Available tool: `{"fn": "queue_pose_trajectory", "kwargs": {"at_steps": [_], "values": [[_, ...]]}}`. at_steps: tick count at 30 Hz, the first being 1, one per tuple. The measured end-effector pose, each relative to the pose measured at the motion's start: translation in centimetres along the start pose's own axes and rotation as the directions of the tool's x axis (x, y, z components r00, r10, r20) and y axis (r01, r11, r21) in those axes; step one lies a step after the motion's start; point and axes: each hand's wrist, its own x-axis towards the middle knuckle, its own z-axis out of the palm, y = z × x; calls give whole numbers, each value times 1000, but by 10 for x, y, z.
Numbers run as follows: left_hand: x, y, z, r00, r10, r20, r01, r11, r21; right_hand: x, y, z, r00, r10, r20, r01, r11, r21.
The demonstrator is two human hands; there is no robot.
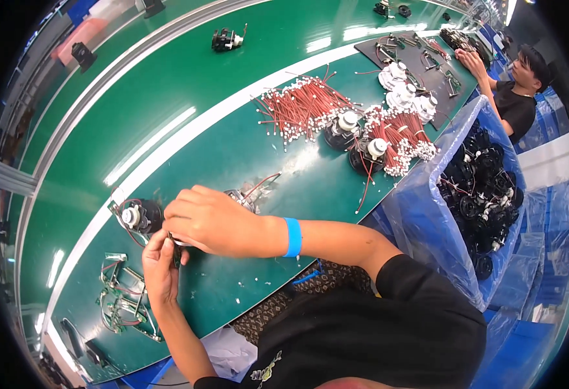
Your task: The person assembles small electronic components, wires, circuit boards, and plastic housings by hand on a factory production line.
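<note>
My left hand (161, 269) holds a small dark part (176, 251) between thumb and fingers; its kind is mostly hidden. Over it bends my right hand (210, 222), fingers closed at the same part, a blue band on the wrist. Just beyond my hands sits a black motor unit with a white cap (140, 215) and red wires. Partly behind my right hand lies another unit with a silvery body (242, 200), a red wire sticking out of it. Green circuit boards with wires (123, 295) lie in a loose pile left of my left forearm.
Bundles of red wires (304, 107) with white connectors lie farther along the green table (213, 152), beside two black motor units (367, 155). A blue-lined bin (427, 214) of black parts stands at right. A co-worker (518, 91) reaches over the far end. One unit (226, 40) sits on the green belt.
</note>
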Motion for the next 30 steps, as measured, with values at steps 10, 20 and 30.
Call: {"fn": "queue_pose_trajectory", "kwargs": {"at_steps": [10,20,30], "values": [[-4,15,16,1000,2,19,-3,999,54,0,2,3,998,-65,-15,64,997,-42],[1,14,25,994,55,-97,-59,997,-39,-4,12,-94,738,675,24,-668,724,173],[0,16,33,999,-32,-4,31,994,-108,-63,22,-56,634,742,-219,-694,670,264]]}}
